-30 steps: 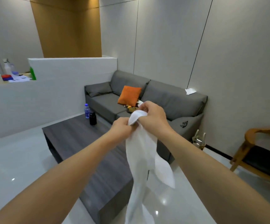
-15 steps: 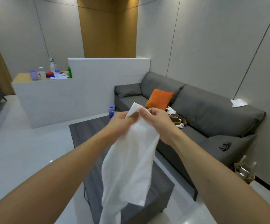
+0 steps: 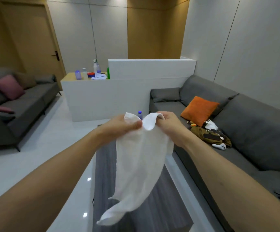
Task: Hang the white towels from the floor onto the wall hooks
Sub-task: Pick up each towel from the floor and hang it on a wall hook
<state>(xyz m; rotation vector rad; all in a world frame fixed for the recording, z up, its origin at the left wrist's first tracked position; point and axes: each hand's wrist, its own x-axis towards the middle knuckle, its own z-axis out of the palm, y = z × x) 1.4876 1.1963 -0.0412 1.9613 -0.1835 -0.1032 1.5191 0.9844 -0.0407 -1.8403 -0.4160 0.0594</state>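
**Towel held up at its top edge, no hook yet in sight**

Head view: The left hand [image 3: 119, 126] and the right hand [image 3: 171, 126] are raised side by side in front of the person, each pinching the upper edge of a white towel [image 3: 139, 164]. The left fingers are curled round one bunched corner and the right fingers round a folded-over lip of the cloth, with only a short slack span between them. The rest of the towel hangs freely below both hands, its lowest tail trailing down and to the left, clear of the floor.

The step in hand looks like sorting out the top edge before hanging. To do it well, the hands would probably need to draw apart so the edge between them goes taut, or find a loop or corner that a hook can catch; the bunched grip as it stands offers little to slip over a hook. No wall hooks are visible, so where the towel must go cannot be told.

Directly beneath the hanging towel lies a dark grey coffee table [image 3: 152, 206], its near edges just under the cloth's tail. To the right of the right hand runs a grey sofa [image 3: 253, 131] with an orange cushion [image 3: 199, 109]. Beyond the hands stands a white partition [image 3: 135, 91]. Left of the left hand the glossy floor [image 3: 43, 156] is open toward a second sofa [image 3: 26, 104], the widest room for turning.
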